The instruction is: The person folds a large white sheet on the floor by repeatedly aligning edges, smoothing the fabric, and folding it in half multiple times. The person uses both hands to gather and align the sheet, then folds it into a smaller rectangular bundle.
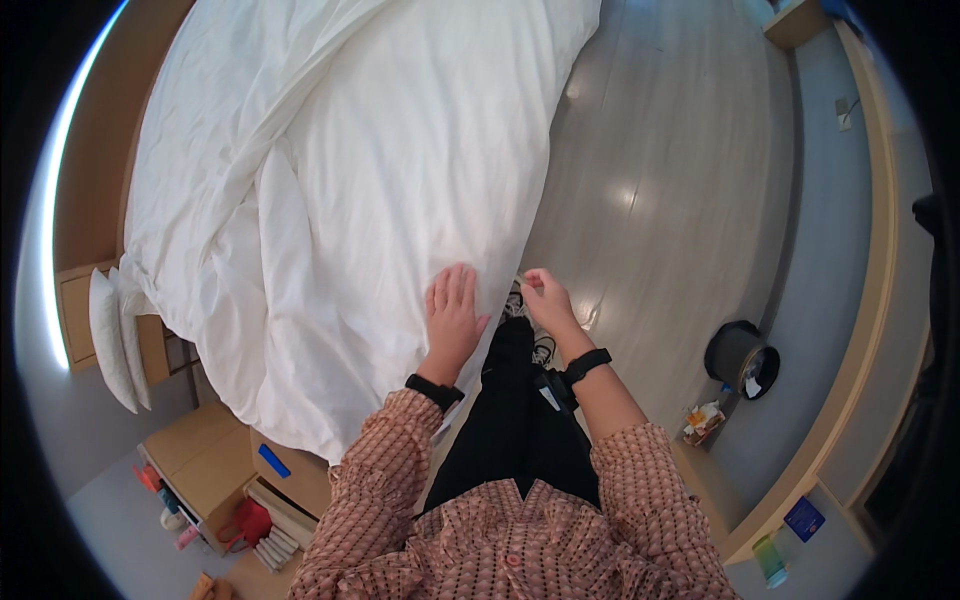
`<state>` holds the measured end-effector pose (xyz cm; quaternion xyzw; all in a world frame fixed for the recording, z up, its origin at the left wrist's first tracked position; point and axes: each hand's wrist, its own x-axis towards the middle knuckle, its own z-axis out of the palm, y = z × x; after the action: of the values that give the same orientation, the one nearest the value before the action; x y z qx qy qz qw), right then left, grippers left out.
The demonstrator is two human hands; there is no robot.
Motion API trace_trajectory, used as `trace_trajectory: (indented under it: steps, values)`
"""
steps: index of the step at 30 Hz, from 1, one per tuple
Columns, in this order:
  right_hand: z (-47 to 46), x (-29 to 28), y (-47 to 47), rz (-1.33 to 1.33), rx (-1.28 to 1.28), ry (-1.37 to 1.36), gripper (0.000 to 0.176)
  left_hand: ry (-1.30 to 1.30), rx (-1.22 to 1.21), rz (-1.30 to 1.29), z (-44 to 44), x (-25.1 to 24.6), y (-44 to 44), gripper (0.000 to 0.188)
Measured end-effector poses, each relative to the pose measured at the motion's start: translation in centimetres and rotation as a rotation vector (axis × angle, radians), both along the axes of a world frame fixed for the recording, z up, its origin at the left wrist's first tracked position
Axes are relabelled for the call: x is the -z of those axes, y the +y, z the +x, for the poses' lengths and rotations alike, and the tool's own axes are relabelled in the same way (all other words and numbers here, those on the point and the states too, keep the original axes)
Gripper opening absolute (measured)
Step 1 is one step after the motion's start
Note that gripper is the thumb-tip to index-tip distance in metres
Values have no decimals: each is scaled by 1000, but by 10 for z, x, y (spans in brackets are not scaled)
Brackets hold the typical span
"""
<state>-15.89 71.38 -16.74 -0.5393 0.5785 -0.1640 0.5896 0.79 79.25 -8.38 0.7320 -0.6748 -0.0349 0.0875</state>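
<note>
A white duvet or bed cover (390,150) lies over a bed that fills the left and upper middle of the view, with folds and creases along its left part. My left hand (454,304) rests flat on the cover near its right edge, fingers spread slightly and pointing away from me; it grips nothing. Just past the bed's edge, above my shoe, is my right hand (546,296), its fingers curled towards the cover's edge. Whether a bit of cloth is between those fingertips cannot be made out. Both wrists wear black bands.
White pillows (120,337) stand at the left by the headboard. Cardboard boxes (202,450) and a red bag (251,521) are at lower left. A black waste bin (731,356) and a crumpled packet (703,421) stand by the right wall.
</note>
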Motion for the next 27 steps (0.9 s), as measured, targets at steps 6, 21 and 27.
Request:
trace_trajectory:
  steps: [6, 21, 27]
  values:
    - [36, -13, -76, -76, 108, 66, 48, -7, -109, 245, 8, 35, -61, 23]
    - [69, -11, -237, 258, 582, -303, 49, 582, -43, 191, 39, -14, -137, 23]
    - [40, -2, -229, 149, 593, -132, 40, 309, 76, 146, 35, -16, -186, 42]
